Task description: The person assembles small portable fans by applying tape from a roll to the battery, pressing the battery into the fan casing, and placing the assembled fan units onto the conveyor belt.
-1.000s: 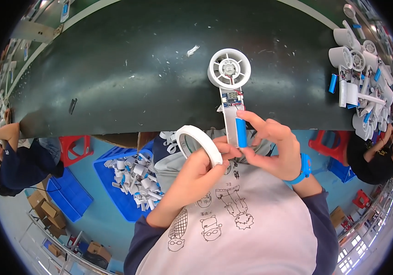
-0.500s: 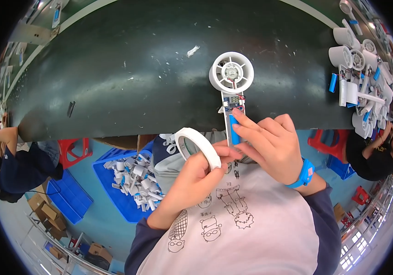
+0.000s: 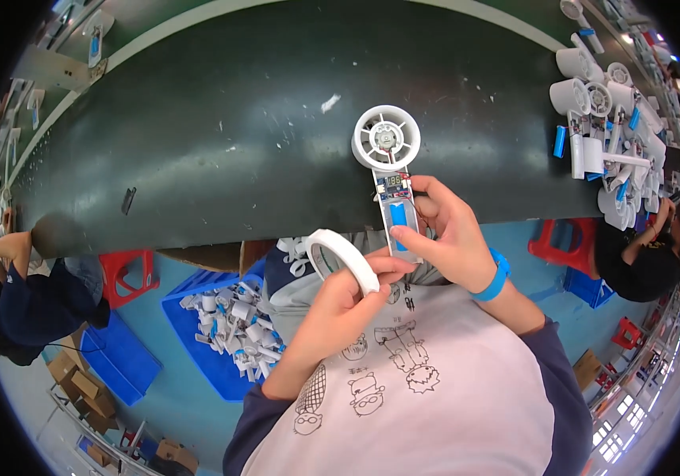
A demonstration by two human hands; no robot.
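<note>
Your left grip holds a white tape roll (image 3: 349,254), its fingertips also at the lower end of a white handheld fan (image 3: 386,166), whose head lies over the near part of the desk (image 3: 197,119). Your right grip pinches the fan's opened handle (image 3: 410,213), thumb on the blue battery (image 3: 398,214). If that thumb slips, the battery could slide against the circuit board (image 3: 392,187).

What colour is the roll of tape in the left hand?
White. The roll of tape in the left hand shows best in the head view.
</note>
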